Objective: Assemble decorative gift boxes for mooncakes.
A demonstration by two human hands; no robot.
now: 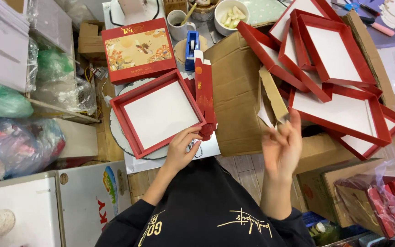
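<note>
Cluttered packing table (209, 148) seen from above. Left hand (180, 151) grips the near corner of an open red tray box (157, 113) with white lining; a decorated red lid (138, 50) lies just beyond it. Right hand (281, 148), open and blurred, hovers near brown cardboard (236, 91); stacked red trays (339, 82) lie far right

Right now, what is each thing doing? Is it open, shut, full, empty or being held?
Red box tray: open, empty, white inside, tilted.
Left hand: gripping the tray's near corner.
Right hand: raised, fingers open, holding nothing, blurred.
Patterned red lid: off, lying flat behind the tray.
Pile of red trays: open, empty, stacked crookedly.
White bowl: holds pale pieces.
Cardboard sheet: flattened.
</note>
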